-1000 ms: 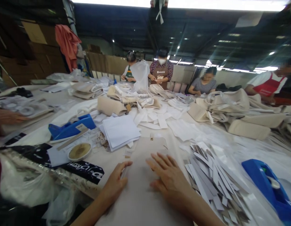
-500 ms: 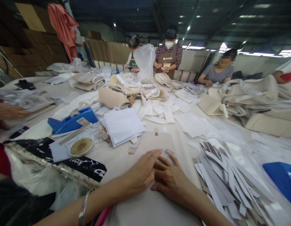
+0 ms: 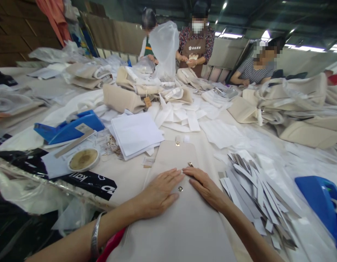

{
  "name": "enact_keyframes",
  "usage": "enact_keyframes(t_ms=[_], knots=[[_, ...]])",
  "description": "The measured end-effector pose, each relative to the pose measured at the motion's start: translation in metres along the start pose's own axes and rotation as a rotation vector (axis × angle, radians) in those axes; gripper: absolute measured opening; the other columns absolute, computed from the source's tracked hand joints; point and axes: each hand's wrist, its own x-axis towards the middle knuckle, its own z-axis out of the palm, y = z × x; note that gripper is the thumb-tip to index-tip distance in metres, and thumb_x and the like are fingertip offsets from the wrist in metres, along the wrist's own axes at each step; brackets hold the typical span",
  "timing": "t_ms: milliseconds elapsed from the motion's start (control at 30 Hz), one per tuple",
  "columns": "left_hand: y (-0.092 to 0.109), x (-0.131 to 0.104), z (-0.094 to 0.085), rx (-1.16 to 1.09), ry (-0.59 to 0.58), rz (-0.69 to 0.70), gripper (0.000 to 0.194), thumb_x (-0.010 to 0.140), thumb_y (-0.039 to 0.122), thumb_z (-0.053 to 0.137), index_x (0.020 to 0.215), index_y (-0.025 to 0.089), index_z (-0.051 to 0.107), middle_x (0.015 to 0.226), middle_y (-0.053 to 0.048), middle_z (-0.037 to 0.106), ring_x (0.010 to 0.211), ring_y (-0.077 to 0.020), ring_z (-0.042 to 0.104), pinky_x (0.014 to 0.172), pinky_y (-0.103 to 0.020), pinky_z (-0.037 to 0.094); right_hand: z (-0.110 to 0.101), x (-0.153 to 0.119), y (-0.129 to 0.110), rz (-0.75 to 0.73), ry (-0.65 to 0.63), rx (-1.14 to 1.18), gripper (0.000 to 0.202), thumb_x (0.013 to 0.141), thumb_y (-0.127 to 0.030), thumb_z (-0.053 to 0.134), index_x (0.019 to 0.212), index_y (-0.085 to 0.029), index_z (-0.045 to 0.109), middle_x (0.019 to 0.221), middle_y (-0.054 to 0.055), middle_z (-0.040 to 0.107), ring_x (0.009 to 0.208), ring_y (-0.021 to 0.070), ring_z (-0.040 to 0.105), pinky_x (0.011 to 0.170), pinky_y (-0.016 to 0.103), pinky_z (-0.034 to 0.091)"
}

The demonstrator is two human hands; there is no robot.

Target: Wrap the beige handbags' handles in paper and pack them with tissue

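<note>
A beige bag with an unfolded flap lies flat in front of me. On its flap sits a small gold clasp, and lower down a round metal snap shows between my hands. My left hand rests flat on the bag's left side, fingers stretched toward the middle. My right hand lies on the right side with its fingers extended. Just beyond its fingertips is a small metal fitting. The fingertips of both hands almost meet, and neither hand grasps anything visible.
Left of the bag are a stack of white paper, a blue tape dispenser and a round dish. Grey and white strips lie to the right, near another blue dispenser. Piled beige bags and several people are beyond.
My hands have moved apart from their overlapped position, uncovering the round snap. My left hand now lies flatter, and the view has tilted slightly downward.
</note>
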Motion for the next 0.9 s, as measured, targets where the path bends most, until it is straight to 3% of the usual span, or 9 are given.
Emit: enact_keyframes(t_ms=[133,267,400,533,633,767,900], knots=[[0.000,-0.001,0.003,0.128,-0.036,0.060,0.055,0.093,0.048,0.050,0.146,0.041,0.034,0.161,-0.004,0.019,0.147,-0.0332,0.015,0.116,-0.056,0.019,0.000,-0.001,-0.005,0.019,0.039,-0.101,0.036,0.096,-0.027,0.039,0.127,-0.025,0.058,0.133,0.006,0.058,0.128,0.0218,0.047,0.109,0.043,0.035],[0.000,-0.002,0.005,0.148,-0.016,0.054,0.059,0.091,0.054,0.052,0.146,0.041,0.035,0.160,-0.005,0.022,0.146,-0.0352,0.016,0.116,-0.055,0.020,0.000,0.000,-0.013,0.098,0.146,-0.291,0.029,0.096,-0.026,0.039,0.110,-0.022,0.065,0.111,0.007,0.063,0.106,0.0219,0.057,0.094,0.038,0.043],[-0.001,-0.003,0.006,0.135,0.010,0.065,0.059,0.089,0.054,0.054,0.144,0.042,0.037,0.159,-0.005,0.025,0.145,-0.0360,0.019,0.115,-0.055,0.021,0.001,0.012,-0.013,0.267,0.225,-0.429,0.024,0.095,-0.021,0.038,0.087,-0.020,0.061,0.092,0.006,0.064,0.087,0.0213,0.060,0.078,0.034,0.042],[-0.002,-0.004,0.007,0.120,0.028,0.073,0.059,0.089,0.053,0.056,0.144,0.042,0.038,0.158,-0.006,0.027,0.144,-0.0381,0.021,0.114,-0.058,0.024,-0.003,0.033,-0.013,0.425,0.130,-0.655,0.024,0.092,-0.014,0.037,0.087,-0.016,0.061,0.092,0.009,0.067,0.084,0.0234,0.063,0.078,0.037,0.038],[-0.002,-0.005,0.008,0.124,0.042,0.072,0.059,0.089,0.052,0.056,0.144,0.041,0.038,0.157,-0.007,0.028,0.143,-0.0396,0.023,0.113,-0.060,0.024,-0.011,0.051,-0.013,0.414,0.058,-0.715,0.025,0.090,-0.009,0.039,0.090,-0.012,0.064,0.093,0.014,0.069,0.088,0.0268,0.064,0.081,0.040,0.037],[-0.003,-0.005,0.007,0.144,0.028,0.068,0.059,0.090,0.056,0.053,0.145,0.043,0.036,0.158,-0.006,0.026,0.144,-0.0390,0.023,0.113,-0.060,0.025,-0.019,0.083,-0.021,0.348,0.072,-0.713,0.025,0.089,-0.007,0.041,0.093,-0.007,0.065,0.101,0.022,0.065,0.097,0.0308,0.061,0.083,0.041,0.037],[-0.008,-0.005,0.014,0.179,0.040,0.093,0.056,0.092,0.059,0.046,0.145,0.045,0.034,0.159,-0.004,0.024,0.144,-0.0376,0.023,0.112,-0.060,0.029,-0.024,0.092,-0.055,0.261,0.091,-0.608,0.023,0.091,-0.009,0.045,0.093,-0.012,0.068,0.100,0.014,0.066,0.095,0.0231,0.061,0.083,0.033,0.040]])
